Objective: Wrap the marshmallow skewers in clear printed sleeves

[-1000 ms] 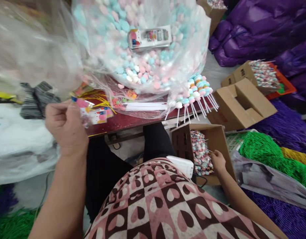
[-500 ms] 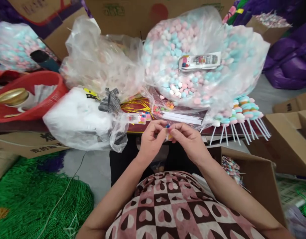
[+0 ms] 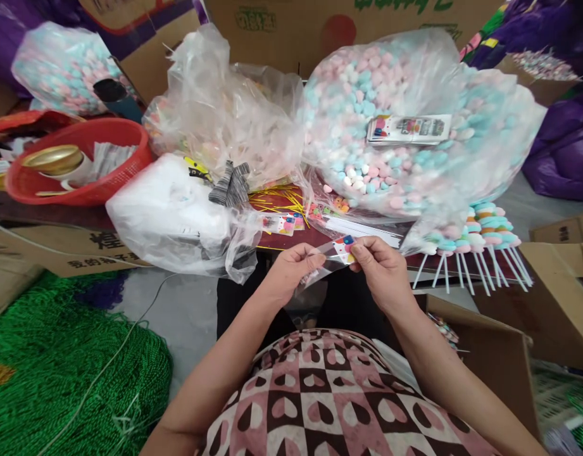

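Note:
My left hand (image 3: 294, 271) and my right hand (image 3: 379, 271) pinch the two ends of a small clear wrapper bag (image 3: 336, 252) with a coloured printed top, held just in front of the dark red table (image 3: 282, 239). Both hands are closed on it. Behind them lies a big clear bag of pink, blue and white candy balls (image 3: 390, 139) with a printed card pack (image 3: 409, 128) on top. Finished candy skewers (image 3: 476, 237) on white sticks lie at the table's right end. Yellow twist ties (image 3: 276, 201) and more printed wrappers (image 3: 284, 223) lie on the table.
A red basket (image 3: 82, 166) with a gold lid stands at the left, beside a white plastic bag (image 3: 172, 215) and a crumpled clear bag (image 3: 225, 120). Cardboard boxes (image 3: 500, 361) stand to my right. Green netting (image 3: 73, 373) covers the floor at the left; purple bags (image 3: 564, 152) lie far right.
A second ago my right hand was down in the box of wrapped candies and my left held the wrapper alone. Both hands now hold the wrapper and have pulled it apart.

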The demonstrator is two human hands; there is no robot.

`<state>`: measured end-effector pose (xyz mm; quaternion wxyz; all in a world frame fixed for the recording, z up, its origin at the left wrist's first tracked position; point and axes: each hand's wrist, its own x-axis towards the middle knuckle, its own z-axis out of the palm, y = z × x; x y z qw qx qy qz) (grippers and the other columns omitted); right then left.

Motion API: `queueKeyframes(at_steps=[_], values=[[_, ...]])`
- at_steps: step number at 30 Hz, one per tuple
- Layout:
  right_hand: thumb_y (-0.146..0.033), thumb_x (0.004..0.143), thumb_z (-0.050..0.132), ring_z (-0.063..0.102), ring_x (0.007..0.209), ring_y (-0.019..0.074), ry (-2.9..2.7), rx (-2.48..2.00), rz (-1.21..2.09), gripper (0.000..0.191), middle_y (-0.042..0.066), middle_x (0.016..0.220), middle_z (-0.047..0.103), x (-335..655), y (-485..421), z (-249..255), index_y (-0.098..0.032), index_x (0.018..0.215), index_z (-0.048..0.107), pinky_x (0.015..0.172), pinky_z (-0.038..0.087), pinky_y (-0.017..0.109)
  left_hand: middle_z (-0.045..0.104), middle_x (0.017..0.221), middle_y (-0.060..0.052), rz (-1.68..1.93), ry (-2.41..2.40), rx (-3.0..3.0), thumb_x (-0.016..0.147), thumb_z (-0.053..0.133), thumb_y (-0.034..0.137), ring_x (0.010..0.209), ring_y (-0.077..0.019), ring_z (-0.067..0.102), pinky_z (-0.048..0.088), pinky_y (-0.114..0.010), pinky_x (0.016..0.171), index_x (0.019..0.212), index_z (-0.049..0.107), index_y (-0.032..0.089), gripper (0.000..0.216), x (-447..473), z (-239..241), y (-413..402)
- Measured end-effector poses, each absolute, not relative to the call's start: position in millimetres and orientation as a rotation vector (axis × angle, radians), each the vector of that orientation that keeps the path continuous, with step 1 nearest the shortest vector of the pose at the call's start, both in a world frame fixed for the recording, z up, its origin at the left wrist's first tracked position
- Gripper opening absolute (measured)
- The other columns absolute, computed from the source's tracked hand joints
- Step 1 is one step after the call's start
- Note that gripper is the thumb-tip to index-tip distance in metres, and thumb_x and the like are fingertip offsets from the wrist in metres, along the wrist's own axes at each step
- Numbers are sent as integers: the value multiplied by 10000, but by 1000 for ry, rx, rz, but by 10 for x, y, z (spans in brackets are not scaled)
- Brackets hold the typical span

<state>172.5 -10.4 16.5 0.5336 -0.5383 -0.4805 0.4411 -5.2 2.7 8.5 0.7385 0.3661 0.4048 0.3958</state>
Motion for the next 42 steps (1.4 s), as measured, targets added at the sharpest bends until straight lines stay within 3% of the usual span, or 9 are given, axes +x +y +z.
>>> queueKeyframes(at_steps=[5,8,14,20,27,30,32,36,42], values=[[-425,700,803,547,648,107,-1065,-1193,1336,338,-14,781,661,1711,-79,85,-205,932,691,612,463,237,508,602,59,856,1005,1064,732,736,469,529,-45,399,319,-189,533,704,549,159,363,-83,73,44],[-433,682,810,503,563,96,-1045,-1216,1342,293,-24,641,623,1693,-87,35,-178,747,680,553,423,232,489,600,57,820,1058,1181,779,669,514,538,-60,391,312,-199,533,712,543,172,371,-48,64,29],[-565,761,705,399,447,82,-982,-1287,1278,453,-42,463,479,1649,-152,-57,-186,555,567,457,335,226,459,579,42,761,1104,1244,839,521,629,504,-74,369,292,-222,499,652,495,181,486,-4,-22,36],[-488,697,776,514,546,110,-959,-1191,1389,325,-25,590,600,1695,-146,9,-182,745,675,554,435,245,477,587,33,641,1134,1343,853,503,612,518,-85,388,291,-220,496,655,501,181,475,-31,-5,63],[-581,812,620,382,452,93,-1107,-1361,1121,482,-45,457,459,1764,-149,-7,-202,538,501,455,305,233,496,599,33,549,1104,1312,813,559,608,526,-99,404,293,-217,496,775,593,187,423,36,-26,83],[-618,841,561,316,471,96,-1178,-1389,991,574,-44,445,369,1793,-173,-8,-208,487,374,450,264,237,463,572,26,532,1110,1371,813,548,637,542,-103,382,297,-228,523,642,557,172,495,35,-35,81],[-638,832,558,289,483,97,-1177,-1390,950,601,-44,458,334,1807,-184,3,-203,481,337,458,253,240,502,596,13,522,1101,1377,809,552,641,567,-118,425,335,-237,548,656,586,174,493,41,-17,90],[-635,814,584,326,496,103,-1210,-1394,883,578,-42,481,381,1830,-199,20,-199,485,395,489,276,247,578,701,14,520,988,1343,794,626,564,620,-132,526,415,-248,614,863,661,209,364,116,61,106],[-530,844,600,412,514,107,-1274,-1414,801,462,-41,509,494,1920,-257,11,-206,520,543,522,331,243,544,649,21,580,978,1427,831,612,498,590,-118,492,397,-245,601,713,613,197,324,250,41,55]])
